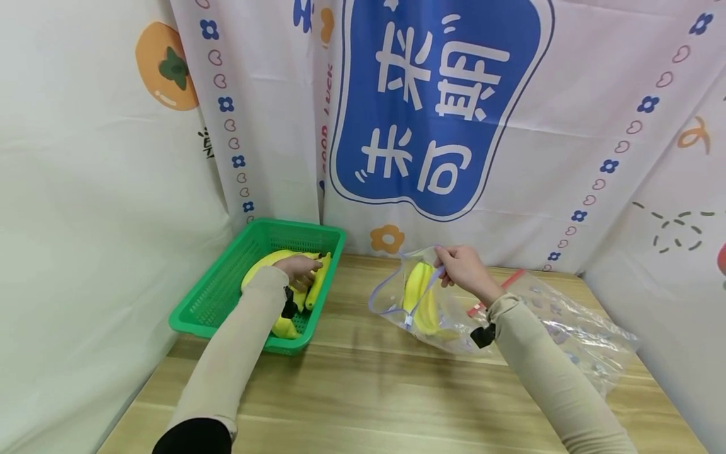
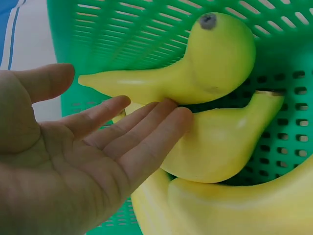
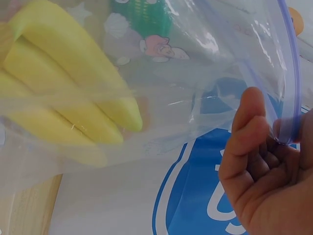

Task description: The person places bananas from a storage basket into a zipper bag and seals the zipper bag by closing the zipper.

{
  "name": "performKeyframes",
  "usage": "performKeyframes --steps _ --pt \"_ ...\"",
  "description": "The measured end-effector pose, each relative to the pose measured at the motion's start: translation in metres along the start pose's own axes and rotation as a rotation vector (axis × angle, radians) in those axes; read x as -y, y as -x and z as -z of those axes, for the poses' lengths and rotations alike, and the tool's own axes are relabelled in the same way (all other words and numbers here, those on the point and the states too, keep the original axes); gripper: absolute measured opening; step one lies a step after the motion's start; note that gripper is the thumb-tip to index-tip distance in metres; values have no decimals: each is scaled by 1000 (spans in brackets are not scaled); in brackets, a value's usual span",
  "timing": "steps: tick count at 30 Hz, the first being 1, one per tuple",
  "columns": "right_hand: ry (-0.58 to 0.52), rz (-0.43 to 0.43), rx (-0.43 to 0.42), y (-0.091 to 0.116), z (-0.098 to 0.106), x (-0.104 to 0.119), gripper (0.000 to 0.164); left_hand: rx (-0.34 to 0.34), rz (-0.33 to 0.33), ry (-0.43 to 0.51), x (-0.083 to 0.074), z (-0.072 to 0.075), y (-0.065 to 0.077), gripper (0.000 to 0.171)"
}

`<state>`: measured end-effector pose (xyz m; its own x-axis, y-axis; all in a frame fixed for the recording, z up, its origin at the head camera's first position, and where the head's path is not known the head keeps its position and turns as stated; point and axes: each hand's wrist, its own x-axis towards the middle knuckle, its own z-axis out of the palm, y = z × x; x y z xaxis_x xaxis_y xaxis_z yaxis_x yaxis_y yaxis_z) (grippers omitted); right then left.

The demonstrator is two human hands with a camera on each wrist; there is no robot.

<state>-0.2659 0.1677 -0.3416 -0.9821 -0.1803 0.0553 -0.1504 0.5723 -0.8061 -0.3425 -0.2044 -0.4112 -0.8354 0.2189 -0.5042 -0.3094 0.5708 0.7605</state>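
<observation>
My left hand is over the green basket, palm and loosely straight fingers seen in the left wrist view. Its fingertips are at several yellow bananas; whether they touch is hard to tell. One banana leans along the basket's right side. My right hand pinches the purple zip rim of a clear zip bag, whose mouth gapes toward the left. Inside that bag lies a bunch of bananas, its separate fingers showing through the plastic.
A second clear bag with a red zip strip lies flat to the right, partly behind my right forearm. The wooden table meets a printed cloth at the back. White cloth walls stand on both sides.
</observation>
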Motion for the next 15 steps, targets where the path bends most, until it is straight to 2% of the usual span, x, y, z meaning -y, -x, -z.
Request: performKeyframes --steps 5,11,15 --pt "2 5 1 1 0 0 47 9 0 13 2 0 -4 56" --pt "-4 -3 13 3 0 1 45 105 24 58 3 -4 -9 61" --pt "2 2 10 3 1 0 44 112 27 64 3 -7 -9 64"
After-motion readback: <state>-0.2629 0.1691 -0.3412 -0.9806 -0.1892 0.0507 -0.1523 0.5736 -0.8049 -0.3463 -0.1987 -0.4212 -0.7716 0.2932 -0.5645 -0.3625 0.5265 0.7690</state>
